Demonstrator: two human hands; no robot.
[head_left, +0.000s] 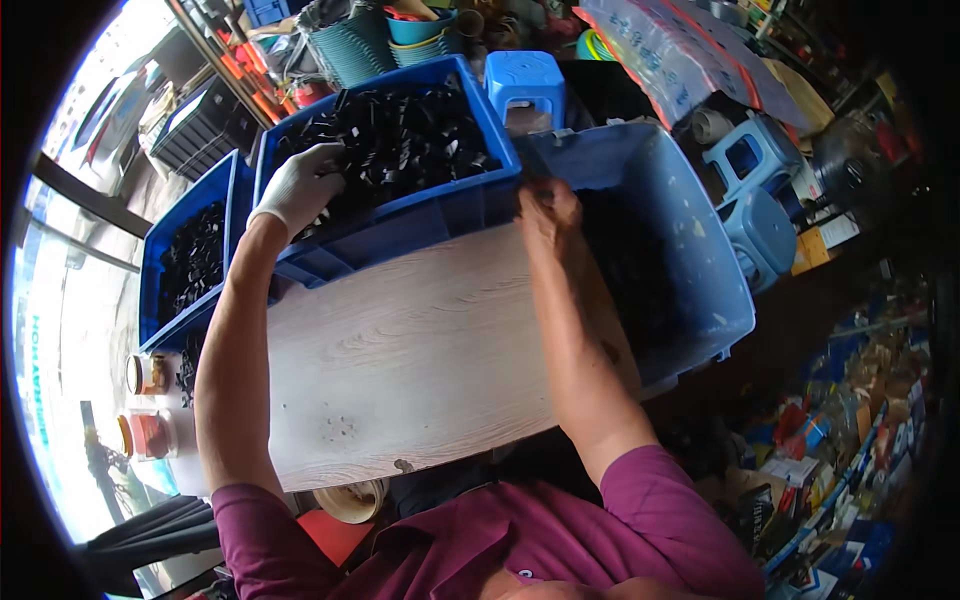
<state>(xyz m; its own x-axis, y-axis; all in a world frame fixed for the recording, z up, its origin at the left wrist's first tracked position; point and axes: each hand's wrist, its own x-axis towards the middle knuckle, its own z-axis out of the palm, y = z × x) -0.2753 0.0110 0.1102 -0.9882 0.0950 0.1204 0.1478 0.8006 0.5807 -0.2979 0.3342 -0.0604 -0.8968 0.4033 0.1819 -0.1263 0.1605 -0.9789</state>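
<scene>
My left hand, in a white glove, reaches over the near left side of a blue crate heaped with small black parts. Its fingers are bent together at the parts; what they grip, if anything, is hidden. Bare, my right hand is at the crate's near right corner, over the left edge of a large pale blue bin. The fingers there are closed, and whatever they hold is too dark to name. More black pieces lie inside the bin, in shadow.
Beneath the crate is a wood-grain table. A smaller blue crate of black parts stands left, with two jars nearer me. Blue stools stand behind and to the right. Clutter covers the lower right.
</scene>
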